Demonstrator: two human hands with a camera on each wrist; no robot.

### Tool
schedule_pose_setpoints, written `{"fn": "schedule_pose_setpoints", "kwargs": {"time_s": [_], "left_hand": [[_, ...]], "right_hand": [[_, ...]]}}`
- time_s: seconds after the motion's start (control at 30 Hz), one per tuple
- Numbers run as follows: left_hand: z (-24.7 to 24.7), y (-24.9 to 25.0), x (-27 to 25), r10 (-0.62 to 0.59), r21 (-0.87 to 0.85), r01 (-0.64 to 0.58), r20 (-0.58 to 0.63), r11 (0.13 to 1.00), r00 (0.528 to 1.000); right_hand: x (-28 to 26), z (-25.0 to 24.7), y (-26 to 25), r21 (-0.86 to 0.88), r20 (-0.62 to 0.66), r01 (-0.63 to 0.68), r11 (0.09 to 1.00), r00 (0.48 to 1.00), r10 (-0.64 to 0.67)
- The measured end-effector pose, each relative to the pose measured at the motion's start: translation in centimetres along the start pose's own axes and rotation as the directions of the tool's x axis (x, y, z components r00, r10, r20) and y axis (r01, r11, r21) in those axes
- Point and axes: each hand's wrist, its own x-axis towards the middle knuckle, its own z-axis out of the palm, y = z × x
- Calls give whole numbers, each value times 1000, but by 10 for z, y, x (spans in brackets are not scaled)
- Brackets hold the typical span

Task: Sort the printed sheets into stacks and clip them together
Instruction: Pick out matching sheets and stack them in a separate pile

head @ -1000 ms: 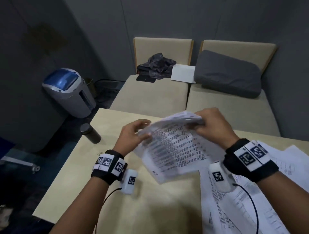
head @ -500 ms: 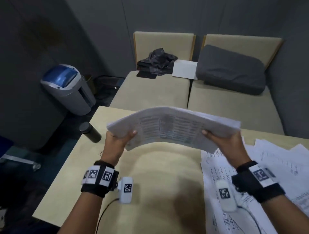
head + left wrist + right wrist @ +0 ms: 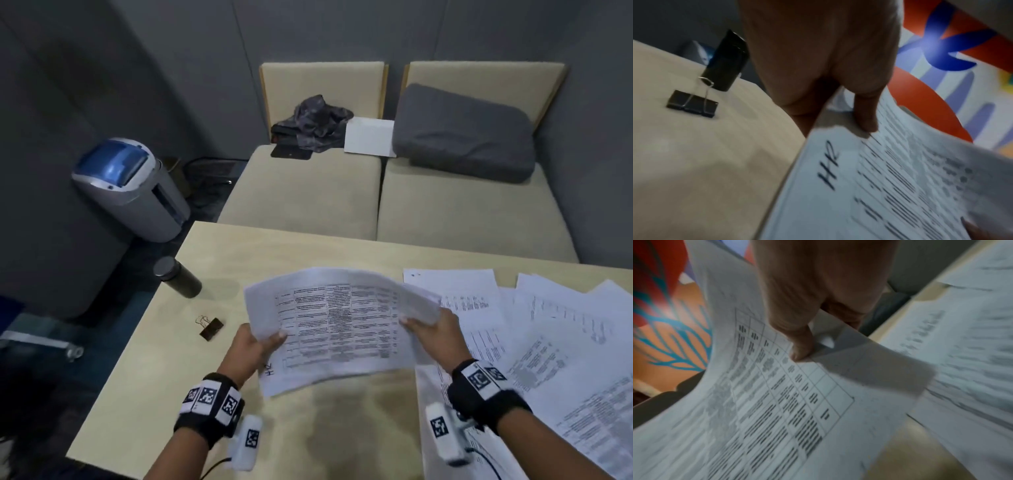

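Note:
I hold a stack of printed sheets (image 3: 337, 325) above the table, bowed upward, with a table of text on top and "HR" handwritten near its left corner (image 3: 828, 164). My left hand (image 3: 255, 342) grips the stack's left edge, thumb on top (image 3: 866, 116). My right hand (image 3: 433, 330) grips the right edge (image 3: 803, 344), thumb on the top sheet. A black binder clip (image 3: 210, 328) lies on the table left of my left hand (image 3: 691, 104). Several loose printed sheets (image 3: 548, 342) are spread over the table's right side (image 3: 972, 337).
A dark cylindrical bottle (image 3: 176, 277) stands near the table's (image 3: 274, 253) left edge. Beyond the table stand two beige seats (image 3: 301, 192) with a grey cushion (image 3: 462, 133), dark cloth and a white sheet. A grey bin with a blue lid (image 3: 126, 185) stands on the floor at left.
The stack went from being gathered upright in both hands to being held flat and lifted, then came down and tipped its printed face toward me. The binder clip has come into view.

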Motion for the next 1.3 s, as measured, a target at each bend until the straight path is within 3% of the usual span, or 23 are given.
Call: {"fn": "schedule_pose_setpoints", "kwargs": {"time_s": [0.07,0.13,0.23,0.33,0.43,0.5,0.6,0.73,0.83,0.87,0.93,1.0,1.07,1.13,1.2,1.3], "left_hand": [[-8,2,-9,-4,-83,11,73,996,997],[-21,3,-17,-38,-288,60,80,956,996],[-44,4,-20,-38,-413,53,45,909,998],[-45,4,-11,-127,-41,136,173,990,977],[-40,-14,1,-41,311,-35,234,950,971],[-45,-27,12,16,366,-51,96,929,995],[-61,-30,33,68,317,-35,-95,948,993],[-81,-14,69,118,398,-47,-155,916,981],[-90,-12,100,14,513,51,-122,857,992],[-92,-13,107,-80,609,125,-101,783,992],[-90,-11,115,-250,838,223,-107,499,962],[-81,3,118,-239,955,187,-130,233,962],[-65,26,118,-135,992,87,-75,90,988],[-34,51,117,-98,997,-42,49,66,994],[-18,65,122,-89,990,-112,120,84,989],[33,76,121,-133,941,-217,257,259,957]], "right_hand": [[6,-9,-26,-78,83,59,995,995,-53],[18,-15,-53,-234,195,117,965,978,-71],[34,-8,-103,-498,411,260,827,911,-39],[49,30,-142,-638,546,426,641,838,-14],[63,90,-170,-654,630,529,541,777,1],[76,124,-186,-643,646,564,518,763,-29],[96,155,-197,-665,581,552,503,806,-116],[105,162,-197,-688,359,436,580,899,-249],[97,143,-179,-645,148,376,665,915,-374],[91,132,-167,-636,100,345,690,924,-370],[75,102,-136,-626,12,228,746,959,-283],[56,61,-95,-608,-75,56,792,989,-127],[33,13,-49,-566,-158,-159,809,984,82],[0,-44,-2,-533,-246,-384,754,923,296],[-20,-75,33,-540,-259,-508,671,859,441],[-60,-122,77,-526,-298,-641,559,755,584]]}}
